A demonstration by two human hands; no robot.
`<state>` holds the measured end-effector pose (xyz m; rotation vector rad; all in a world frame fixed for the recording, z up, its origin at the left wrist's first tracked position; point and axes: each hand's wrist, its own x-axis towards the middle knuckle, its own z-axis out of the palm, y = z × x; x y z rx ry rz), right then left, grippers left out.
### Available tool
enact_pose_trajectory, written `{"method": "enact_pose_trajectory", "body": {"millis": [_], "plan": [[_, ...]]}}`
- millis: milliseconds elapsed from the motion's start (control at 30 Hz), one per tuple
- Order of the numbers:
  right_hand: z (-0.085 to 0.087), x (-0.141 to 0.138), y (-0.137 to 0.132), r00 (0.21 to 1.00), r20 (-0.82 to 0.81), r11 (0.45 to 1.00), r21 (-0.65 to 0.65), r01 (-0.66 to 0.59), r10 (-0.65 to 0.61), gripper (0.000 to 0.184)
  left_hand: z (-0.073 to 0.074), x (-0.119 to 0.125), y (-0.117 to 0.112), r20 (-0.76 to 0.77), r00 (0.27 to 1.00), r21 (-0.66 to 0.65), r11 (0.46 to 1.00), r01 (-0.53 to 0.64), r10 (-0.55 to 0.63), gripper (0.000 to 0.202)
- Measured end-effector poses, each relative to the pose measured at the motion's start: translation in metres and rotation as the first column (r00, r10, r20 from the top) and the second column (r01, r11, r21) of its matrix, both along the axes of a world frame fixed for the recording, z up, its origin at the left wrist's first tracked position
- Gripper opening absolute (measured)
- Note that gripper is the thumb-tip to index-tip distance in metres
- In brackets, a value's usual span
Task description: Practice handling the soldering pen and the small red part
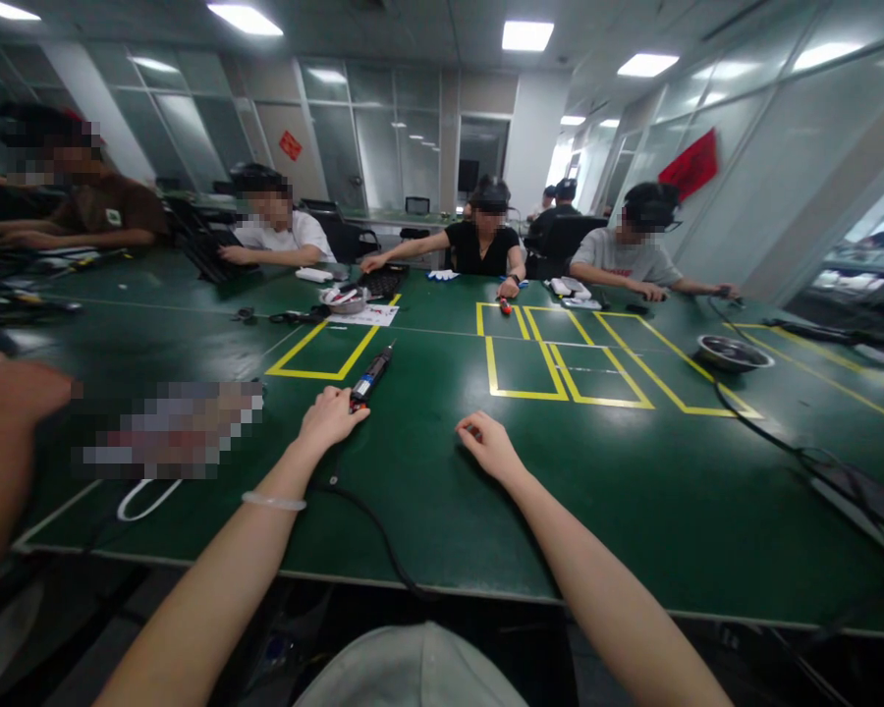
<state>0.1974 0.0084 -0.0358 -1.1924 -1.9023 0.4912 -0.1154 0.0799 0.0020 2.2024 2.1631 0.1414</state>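
The tabletop (453, 530) is smooth, dark green and slightly glossy, catching pale reflections of the ceiling lights. Flat strips of matte yellow tape mark it with open rectangles, one outline (302, 375) on the left and a group (530, 397) to the right of centre.

A slim power screwdriver (372, 377) lies on the left of centre, just near of the left tape outline. Its body is a dark, hard-looking cylinder with a blue and white label, red at the rear and narrowing to a thin tip. The long axis runs from near left to far right, the tip pointing away from the wearer and a little to the right.

The left hand (331, 417) is at the tool's rear, its fingers bent closed around that end. A pale, smooth, ring-shaped bracelet (274, 502) circles the wrist. The right hand (488, 442), well apart on the right, has its fingers loosely curled, a small gap left between thumb and forefinger, gripping nothing that shows.

A thin black cord (380, 527) curves from beside the left forearm to the near edge. Farther right stands a round, shiny metal bowl (737, 366). On the far left, a second bowl (350, 306) sits by a thin white sheet (378, 315). Near left, a white strap (147, 509) forms a loop.
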Motion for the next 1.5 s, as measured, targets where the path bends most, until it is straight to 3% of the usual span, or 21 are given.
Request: {"method": "enact_pose_trajectory", "body": {"millis": [200,333,500,667,767,833,900,967,1033,1133,1233,1500], "plan": [[-0.001,-0.001,0.001,1.0,0.014,1.0,-0.012,0.002,-0.001,0.011,-0.002,-0.022,0.001,-0.026,0.992,0.09,0.989,-0.12,0.123,0.056],[-0.002,-0.001,0.001,1.0,0.021,1.0,-0.017,0.002,-0.002,0.012,0.001,-0.014,-0.009,-0.121,0.988,0.246,0.967,-0.059,0.091,0.054],[-0.002,-0.001,0.001,1.0,0.023,1.0,-0.02,0.0,0.001,0.012,0.004,-0.006,-0.014,-0.164,0.986,0.27,0.963,0.015,0.03,0.034],[-0.001,-0.001,0.0,1.0,0.018,0.999,-0.032,0.001,0.0,0.013,0.006,-0.007,-0.014,-0.063,0.998,0.329,0.944,0.008,0.013,0.022],[-0.002,-0.001,0.001,1.0,0.0,1.0,-0.018,-0.002,0.002,0.013,0.008,0.001,-0.015,0.148,0.988,0.377,0.926,-0.015,-0.044,0.027],[-0.004,0.0,0.002,0.999,-0.041,1.0,-0.017,-0.015,0.015,0.013,0.009,0.016,-0.017,0.39,0.903,0.334,0.942,0.041,-0.178,0.032],[-0.007,0.0,0.004,0.993,-0.118,0.998,-0.057,-0.036,0.03,0.013,0.008,0.039,-0.022,0.643,0.706,0.234,0.954,0.188,-0.297,0.039],[-0.008,-0.001,0.007,0.971,-0.238,0.984,-0.162,-0.076,0.036,0.015,0.006,0.068,-0.028,0.812,0.507,0.116,0.931,0.345,-0.289,0.046],[-0.007,-0.001,0.008,0.916,-0.4,0.947,-0.279,-0.156,0.033,0.022,0.002,0.096,-0.035,0.873,0.417,0.041,0.891,0.452,-0.252,0.046],[-0.003,-0.003,0.007,0.8,-0.6,0.882,-0.363,-0.301,0.026,0.035,-0.006,0.127,-0.042,0.888,0.357,0.058,0.842,0.536,-0.289,0.043],[-0.001,-0.005,0.005,0.729,-0.684,0.843,-0.377,-0.384,0.027,0.038,-0.015,0.139,-0.044,0.877,0.338,0.112,0.829,0.548,-0.342,0.04],[-0.005,-0.004,0.006,0.721,-0.692,0.878,-0.353,-0.325,-0.011,0.037,-0.024,0.133,-0.044,0.911,0.309,0.1,0.873,0.477,-0.273,0.031]]}}
